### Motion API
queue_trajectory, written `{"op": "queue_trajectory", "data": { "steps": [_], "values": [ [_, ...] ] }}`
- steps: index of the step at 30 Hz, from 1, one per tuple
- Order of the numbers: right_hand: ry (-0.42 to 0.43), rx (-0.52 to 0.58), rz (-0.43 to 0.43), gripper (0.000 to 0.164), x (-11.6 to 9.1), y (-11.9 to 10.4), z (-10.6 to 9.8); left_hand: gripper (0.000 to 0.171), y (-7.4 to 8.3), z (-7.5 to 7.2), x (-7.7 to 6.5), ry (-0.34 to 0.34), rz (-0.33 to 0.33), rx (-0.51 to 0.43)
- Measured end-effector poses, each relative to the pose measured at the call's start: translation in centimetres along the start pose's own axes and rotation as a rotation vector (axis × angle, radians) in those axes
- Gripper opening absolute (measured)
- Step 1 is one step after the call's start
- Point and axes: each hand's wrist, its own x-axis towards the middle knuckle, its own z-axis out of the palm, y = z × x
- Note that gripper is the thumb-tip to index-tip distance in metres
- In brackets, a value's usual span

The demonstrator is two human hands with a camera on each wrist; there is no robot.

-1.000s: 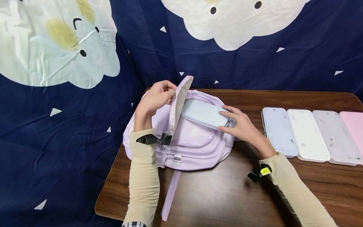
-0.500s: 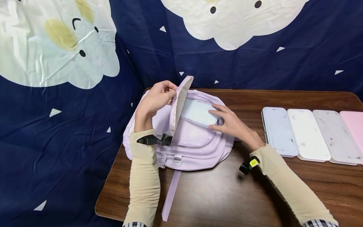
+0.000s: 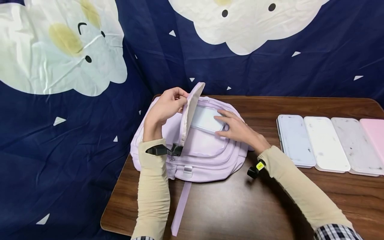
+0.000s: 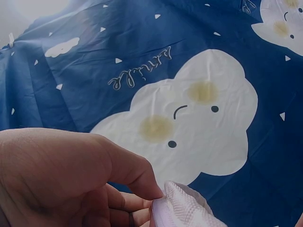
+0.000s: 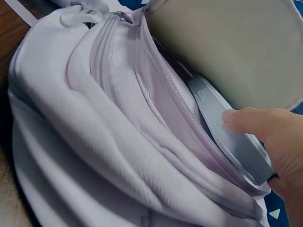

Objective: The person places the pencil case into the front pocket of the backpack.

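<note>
A lilac backpack (image 3: 207, 146) lies on the table with its front pocket unzipped. My left hand (image 3: 164, 110) pinches the edge of the raised pocket flap (image 3: 191, 111), whose cream lining faces right; the left wrist view shows the thumb on the lilac zipper edge (image 4: 163, 213). A flat light-blue plastic pencil case (image 3: 207, 119) sits partly inside the pocket, its left end hidden behind the flap. Around its right end, my right hand (image 3: 235, 128) grips it. From the right wrist, the thumb is seen on the top face of the pencil case (image 5: 232, 135), beside the open zipper.
To the right on the wooden table (image 3: 228, 206) lie similar flat cases in a row: light blue (image 3: 296, 140), white (image 3: 326, 143), translucent grey (image 3: 357, 145) and pink (image 3: 373, 131). A strap (image 3: 181, 210) hangs toward the front. Dark blue cloth (image 3: 150, 43) stands behind and left.
My right hand has moved left, and the pencil case has slid deeper into the pocket behind the flap. The left hand still holds the flap in nearly the same place.
</note>
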Motion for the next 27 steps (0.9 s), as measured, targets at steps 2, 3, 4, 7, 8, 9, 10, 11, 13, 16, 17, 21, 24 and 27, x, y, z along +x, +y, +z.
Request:
{"op": "queue_trajectory", "data": {
  "steps": [2, 3, 4, 7, 8, 9, 10, 11, 13, 16, 17, 21, 24, 27],
  "values": [
    [-0.005, 0.002, -0.004, 0.066, 0.4, -0.1, 0.2, 0.024, 0.0, 0.0, -0.1, -0.001, 0.002, 0.002],
    [-0.009, 0.003, -0.008, 0.066, 0.7, -0.2, 0.3, 0.024, 0.0, 0.0, -0.1, 0.0, 0.001, 0.002],
    [-0.013, 0.007, -0.012, 0.066, 0.9, -0.3, 0.4, 0.024, 0.0, 0.0, -0.1, 0.0, 0.001, 0.002],
    [-0.026, 0.002, -0.023, 0.066, 1.5, -0.6, 0.7, 0.024, -0.1, 0.1, -0.1, -0.001, -0.002, 0.003],
    [-0.029, 0.002, -0.027, 0.066, 1.7, -0.7, 0.8, 0.024, -0.2, 0.1, -0.1, -0.001, -0.003, 0.006],
    [-0.032, 0.002, -0.031, 0.066, 1.9, -0.9, 0.9, 0.024, -0.2, 0.1, -0.1, 0.0, -0.003, 0.008],
    [-0.033, 0.001, -0.036, 0.066, 2.1, -1.0, 1.0, 0.024, -0.2, 0.2, 0.0, 0.0, -0.001, 0.013],
    [-0.032, -0.001, -0.041, 0.065, 2.3, -1.0, 1.1, 0.024, -0.2, 0.2, 0.0, 0.001, 0.0, 0.019],
    [-0.029, -0.001, -0.048, 0.065, 2.6, -1.2, 1.2, 0.024, -0.2, 0.2, 0.0, 0.0, 0.005, 0.028],
    [-0.025, -0.003, -0.049, 0.066, 3.1, -1.4, 1.4, 0.023, -0.2, 0.3, 0.0, 0.003, 0.012, 0.036],
    [-0.026, -0.002, -0.044, 0.066, 3.2, -1.4, 1.4, 0.023, -0.2, 0.3, 0.0, 0.004, 0.015, 0.035],
    [-0.033, -0.016, -0.014, 0.069, 3.7, -1.5, 1.7, 0.023, -0.1, 0.3, 0.0, 0.009, 0.019, 0.032],
    [-0.036, -0.036, 0.02, 0.072, 3.7, -1.7, 1.8, 0.024, -0.1, 0.3, -0.1, 0.011, 0.015, 0.029],
    [-0.015, -0.044, 0.07, 0.07, 3.4, -2.0, 1.6, 0.023, 0.0, 0.3, -0.1, 0.014, 0.012, 0.019]
  ]
}}
